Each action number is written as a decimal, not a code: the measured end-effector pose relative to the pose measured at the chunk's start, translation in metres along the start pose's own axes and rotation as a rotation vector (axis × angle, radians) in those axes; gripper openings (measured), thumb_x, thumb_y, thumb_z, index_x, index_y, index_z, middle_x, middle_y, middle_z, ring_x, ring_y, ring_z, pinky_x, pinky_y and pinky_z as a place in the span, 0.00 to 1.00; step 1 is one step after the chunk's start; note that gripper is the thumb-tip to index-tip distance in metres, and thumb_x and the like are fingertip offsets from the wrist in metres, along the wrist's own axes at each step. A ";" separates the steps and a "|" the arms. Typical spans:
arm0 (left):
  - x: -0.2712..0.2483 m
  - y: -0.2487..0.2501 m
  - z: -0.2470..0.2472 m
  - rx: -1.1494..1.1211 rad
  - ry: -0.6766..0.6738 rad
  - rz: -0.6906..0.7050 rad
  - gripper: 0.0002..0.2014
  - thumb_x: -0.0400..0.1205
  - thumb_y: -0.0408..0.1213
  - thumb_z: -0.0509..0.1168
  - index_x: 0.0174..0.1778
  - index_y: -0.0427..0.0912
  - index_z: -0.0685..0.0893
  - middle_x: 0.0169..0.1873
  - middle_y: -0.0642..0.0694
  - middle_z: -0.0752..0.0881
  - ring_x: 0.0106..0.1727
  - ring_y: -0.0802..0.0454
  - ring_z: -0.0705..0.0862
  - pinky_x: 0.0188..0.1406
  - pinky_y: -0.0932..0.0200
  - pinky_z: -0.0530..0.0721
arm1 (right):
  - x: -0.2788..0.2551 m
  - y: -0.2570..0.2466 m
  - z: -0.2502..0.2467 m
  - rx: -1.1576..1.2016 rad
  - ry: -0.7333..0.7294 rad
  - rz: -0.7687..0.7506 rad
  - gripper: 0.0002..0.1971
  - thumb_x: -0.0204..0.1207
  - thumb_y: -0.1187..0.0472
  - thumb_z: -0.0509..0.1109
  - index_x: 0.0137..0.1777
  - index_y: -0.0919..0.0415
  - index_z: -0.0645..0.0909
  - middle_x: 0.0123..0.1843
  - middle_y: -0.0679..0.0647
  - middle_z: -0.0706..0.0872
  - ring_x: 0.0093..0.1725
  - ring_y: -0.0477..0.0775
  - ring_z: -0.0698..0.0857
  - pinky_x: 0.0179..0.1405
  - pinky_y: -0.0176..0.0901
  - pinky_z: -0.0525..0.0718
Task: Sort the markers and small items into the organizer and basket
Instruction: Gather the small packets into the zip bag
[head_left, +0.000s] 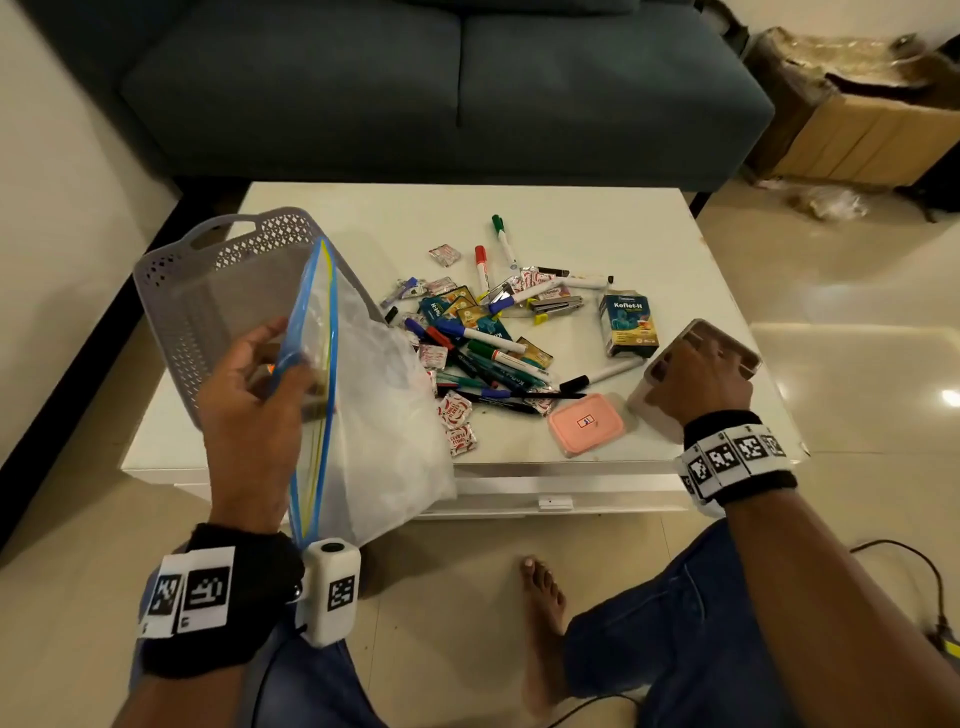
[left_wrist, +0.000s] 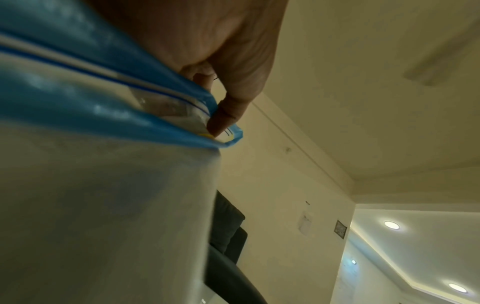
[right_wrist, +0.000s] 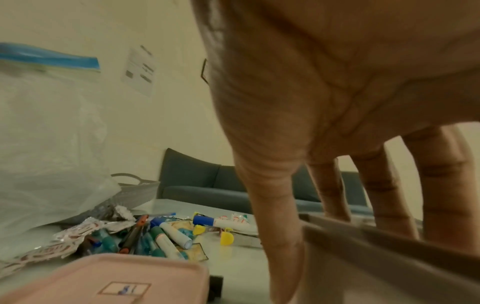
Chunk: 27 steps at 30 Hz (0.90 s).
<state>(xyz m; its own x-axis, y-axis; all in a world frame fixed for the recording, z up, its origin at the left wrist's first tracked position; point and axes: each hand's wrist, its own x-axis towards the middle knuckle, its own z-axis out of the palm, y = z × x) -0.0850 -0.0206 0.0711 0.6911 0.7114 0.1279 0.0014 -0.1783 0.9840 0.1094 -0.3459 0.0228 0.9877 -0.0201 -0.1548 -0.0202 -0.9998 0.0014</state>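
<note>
**Fingers on the bag and the organizer, pile between them**

Fingers (left_wrist: 228, 111) of the left hand (head_left: 249, 384) curl round the blue zip edge of a clear plastic bag (head_left: 374, 415), thumb on one side and fingertips on the other, pinching it so the bag hangs sideways with its mouth toward the wrist. Just behind those fingers stands a grey perforated basket (head_left: 208, 291), tilted, its far rim touching the bag.

Fingers (right_wrist: 441, 185) of the right hand (head_left: 701, 384) reach down into the compartments of a beige organizer (head_left: 727, 348) while the thumb presses its outer wall, so the hand grips its rim; the organizer leans on the white table (head_left: 597, 218).

Between the two hands lies the pile: markers (head_left: 498, 343) with blue, green, red and black caps, pens, red-and-white sachets (head_left: 457, 426) and flat packets, heaped against the bag's lower side. Just left of the right fingers sit a pink lidded box (head_left: 587, 423) and, farther out, a small carton (head_left: 628, 322) standing upright. A single green marker (head_left: 504, 239) lies apart beyond the pile.

Past the table is a dark blue sofa (head_left: 441, 78); below the hands, jeans and a bare foot (head_left: 543, 613) on the tiled floor.
</note>
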 end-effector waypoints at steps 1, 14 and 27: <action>0.001 -0.002 -0.001 0.023 0.010 -0.007 0.15 0.83 0.30 0.67 0.66 0.42 0.84 0.50 0.46 0.88 0.43 0.51 0.89 0.42 0.51 0.91 | -0.004 -0.006 -0.002 -0.018 0.063 -0.038 0.27 0.73 0.52 0.76 0.70 0.61 0.75 0.70 0.65 0.75 0.70 0.72 0.74 0.56 0.72 0.83; 0.004 0.024 -0.028 0.110 0.081 0.026 0.09 0.78 0.55 0.64 0.45 0.64 0.89 0.37 0.55 0.88 0.40 0.54 0.86 0.46 0.48 0.88 | -0.015 -0.055 0.043 0.012 -0.335 -0.279 0.39 0.64 0.46 0.80 0.74 0.49 0.68 0.72 0.57 0.69 0.67 0.72 0.75 0.55 0.60 0.80; 0.012 0.030 -0.065 0.140 -0.211 -0.215 0.17 0.88 0.39 0.58 0.48 0.61 0.92 0.46 0.49 0.91 0.49 0.39 0.89 0.46 0.39 0.89 | 0.082 -0.104 0.014 -0.073 -0.231 -0.344 0.32 0.71 0.57 0.77 0.75 0.53 0.70 0.80 0.54 0.65 0.79 0.68 0.63 0.69 0.75 0.73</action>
<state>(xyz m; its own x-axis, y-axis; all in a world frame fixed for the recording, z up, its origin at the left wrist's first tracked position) -0.1232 0.0269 0.1108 0.7988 0.5888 -0.1234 0.2525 -0.1419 0.9571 0.1901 -0.2439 -0.0042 0.8741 0.3073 -0.3762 0.3239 -0.9459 -0.0199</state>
